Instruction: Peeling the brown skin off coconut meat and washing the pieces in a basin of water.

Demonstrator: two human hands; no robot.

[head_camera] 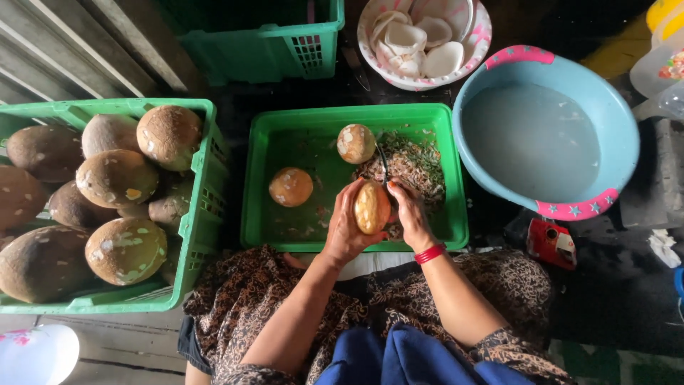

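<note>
Seen from above, a person's left hand (pixel 347 227) wraps its fingers around a small, rounded, tan peeled coconut (pixel 372 207), covering its left side. The right hand (pixel 412 216), with a red band (pixel 430 253) at the wrist, closes on a dark-bladed knife (pixel 384 167); the handle is hidden in the grip, and the thin blade rises beyond the fingertips. Where the blade meets the coconut is hard to make out.

Below the fingers lies a shallow green plastic tray (pixel 299 135). Just beyond the fingertips sits a heap of fibrous brown shavings (pixel 413 165). Two more peeled coconuts (pixel 291 187) rest left of the fingers. Farther left, a green crate (pixel 203 189), cut off by the edge, holds large brown mottled husked coconuts (pixel 117 178).
</note>
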